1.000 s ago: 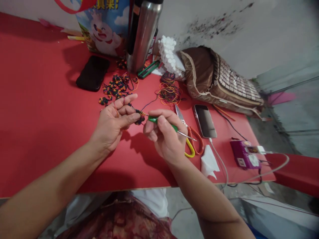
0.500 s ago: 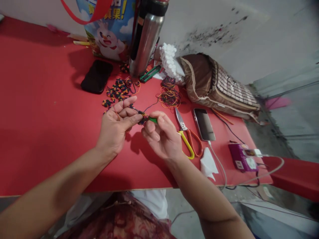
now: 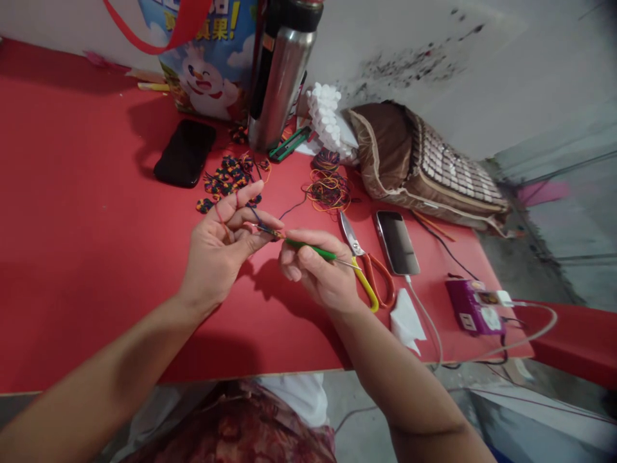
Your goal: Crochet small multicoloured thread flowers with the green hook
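Note:
Between thumb and fingers my left hand (image 3: 219, 247) pinches a small dark and orange crocheted piece (image 3: 274, 233), with yarn wrapped round its raised fingers. My right hand (image 3: 321, 267) grips a crochet hook with a green handle (image 3: 318, 250); its thin front end runs into the piece and a metal tip sticks out behind. Just beyond my left hand lies a heap of multicoloured crocheted pieces (image 3: 229, 177). A loose tangle of yarn (image 3: 330, 186) rests beyond my right hand, and a dark strand leads from it towards the work.
Scissors (image 3: 361, 257) and a charging phone (image 3: 396, 243) lie right of my right hand. Farther back are a black phone (image 3: 185, 153), a steel flask (image 3: 284, 83), a printed bag (image 3: 207, 71), a green cutter (image 3: 290, 144) and a brown cushion (image 3: 429, 161). A purple box (image 3: 475, 307) sits at the right.
My right hand has turned, so the green handle and rear metal tip now show. My left hand's fingers have shifted slightly around the piece. The camera view has moved a little.

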A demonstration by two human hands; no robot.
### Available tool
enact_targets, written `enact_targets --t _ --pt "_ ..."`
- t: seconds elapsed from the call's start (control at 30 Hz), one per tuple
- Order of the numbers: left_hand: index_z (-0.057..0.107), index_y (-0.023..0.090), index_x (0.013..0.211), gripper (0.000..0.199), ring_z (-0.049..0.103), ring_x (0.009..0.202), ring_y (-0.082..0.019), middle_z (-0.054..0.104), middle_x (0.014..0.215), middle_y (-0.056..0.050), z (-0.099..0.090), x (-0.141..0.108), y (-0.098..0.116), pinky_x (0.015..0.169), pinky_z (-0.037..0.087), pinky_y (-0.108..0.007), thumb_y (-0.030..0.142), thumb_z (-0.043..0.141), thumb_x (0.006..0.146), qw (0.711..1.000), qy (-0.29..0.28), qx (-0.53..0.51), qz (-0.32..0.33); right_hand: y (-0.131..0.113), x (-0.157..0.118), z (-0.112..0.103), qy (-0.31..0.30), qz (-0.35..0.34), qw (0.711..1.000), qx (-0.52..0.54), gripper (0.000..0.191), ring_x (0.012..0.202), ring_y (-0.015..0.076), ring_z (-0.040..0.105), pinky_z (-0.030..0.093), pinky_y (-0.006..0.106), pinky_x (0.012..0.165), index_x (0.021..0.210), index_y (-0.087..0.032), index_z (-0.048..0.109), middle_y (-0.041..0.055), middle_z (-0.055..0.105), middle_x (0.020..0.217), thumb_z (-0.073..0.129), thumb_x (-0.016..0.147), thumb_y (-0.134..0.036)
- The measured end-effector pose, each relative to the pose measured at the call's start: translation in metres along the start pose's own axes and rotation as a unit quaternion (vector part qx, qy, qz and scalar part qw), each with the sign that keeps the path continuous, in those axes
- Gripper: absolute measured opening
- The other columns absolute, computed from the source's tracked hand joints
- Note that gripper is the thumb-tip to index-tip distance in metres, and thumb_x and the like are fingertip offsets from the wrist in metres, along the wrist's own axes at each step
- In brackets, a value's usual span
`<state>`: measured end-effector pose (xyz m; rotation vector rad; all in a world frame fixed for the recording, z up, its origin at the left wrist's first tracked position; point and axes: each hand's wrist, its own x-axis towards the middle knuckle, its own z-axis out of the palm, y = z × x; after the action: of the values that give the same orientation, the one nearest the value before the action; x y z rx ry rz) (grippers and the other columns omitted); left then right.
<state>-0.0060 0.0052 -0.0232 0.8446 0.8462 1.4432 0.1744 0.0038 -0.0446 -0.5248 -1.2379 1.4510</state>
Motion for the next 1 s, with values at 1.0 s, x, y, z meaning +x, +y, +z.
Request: enact_targets --t 1.0 --pt "0.081 0.02 0.129 0.062 0.075 0.068 -0.01 0.078 0.079 0.004 -0.005 0.002 -0.003 0.068 0.064 -0.017 0.009 0.098 0.07 0.993 -0.029 -0.023 -0.112 -0.013 0.005 -0.004 0.041 -0.05 0.983 -0.171 0.021 0.05 0.0067 0.062 0.053 0.019 0.048 0.113 -0.03 0.092 0.001 0.084 0.077 0.083 0.098 -0.019"
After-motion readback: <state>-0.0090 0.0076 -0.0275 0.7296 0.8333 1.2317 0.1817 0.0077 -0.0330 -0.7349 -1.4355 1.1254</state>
